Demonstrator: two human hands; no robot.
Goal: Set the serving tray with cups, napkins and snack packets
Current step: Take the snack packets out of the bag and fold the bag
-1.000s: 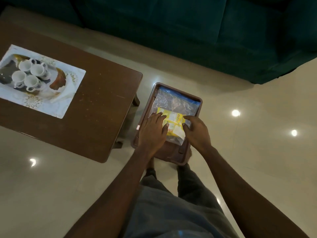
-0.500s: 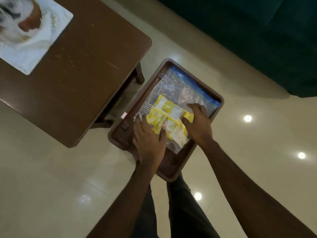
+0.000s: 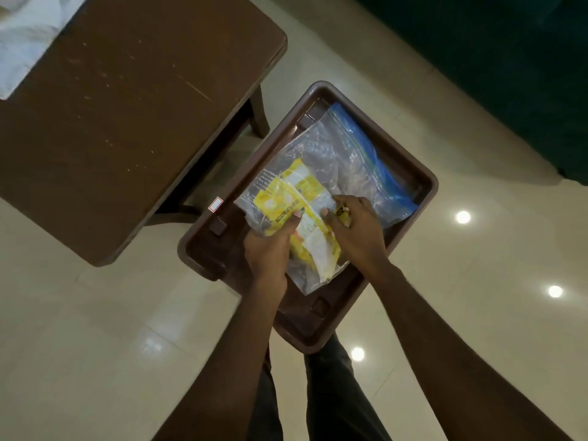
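A brown plastic tray point(image 3: 423, 186) lies on the floor in front of my legs. Inside it rests a clear zip bag point(image 3: 337, 160) with a blue seal strip, and yellow snack packets point(image 3: 286, 195) show through the plastic. My left hand point(image 3: 267, 249) pinches the near part of the bag over the packets. My right hand point(image 3: 356, 230) grips the bag and the packets from the right side. The cups and napkins are out of view.
A dark wooden low table point(image 3: 127, 116) stands to the left of the tray, with a white patterned tray point(image 3: 19, 49) at its far left corner. A dark green sofa point(image 3: 509, 58) fills the upper right. The floor is glossy tile with light reflections.
My head has come closer and turned down, so the cups have left the view. Both hands have closed more tightly on the bag with the packets.
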